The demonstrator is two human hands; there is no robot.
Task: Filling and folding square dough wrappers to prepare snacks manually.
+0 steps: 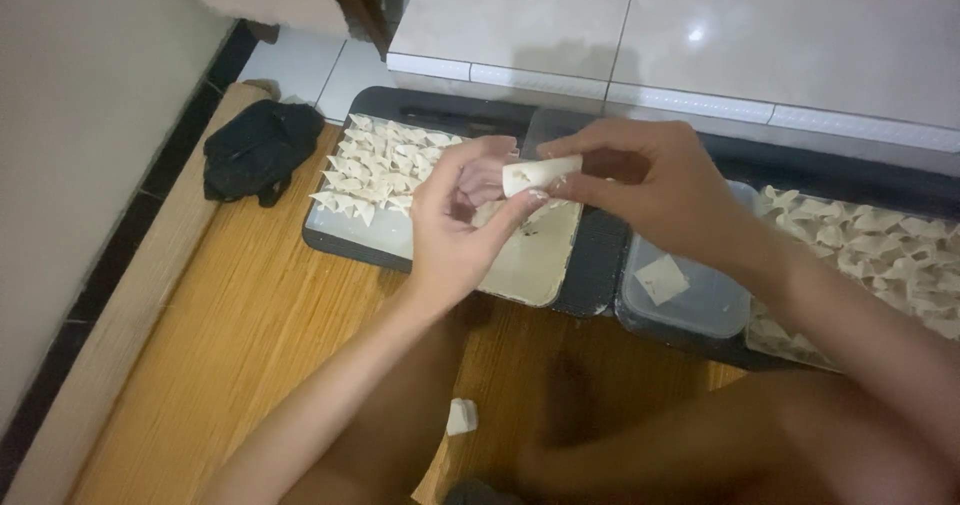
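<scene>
The likeliest trouble, as I judge it, is the thin dough wrapper [541, 175] tearing or springing open: it is pinched only at its ends, in mid-air, so an uneven pull between the two hands could split it or squeeze out whatever filling is inside. It could also slip and drop onto the wooden floor [250, 335], where a small white scrap [461, 416] already lies.

The wrapper is pale cream, rolled or folded into a short flattened tube, with a small dark spot near its left end; whether filling sits inside cannot be told. It is held above the near edge of a shallow tray [530, 275]. The left hand [462, 220] curls under it, fingertips closed on its left end. The right hand [650, 190] grips its right end between thumb and fingers.

The tray's far left part carries rows of folded dumplings [375, 170]. Just right of it stands a clear plastic container [690, 300] with a square wrapper inside, and beyond that a second batch of dumplings [870, 240]. A black pouch [255, 150] lies at the left
</scene>
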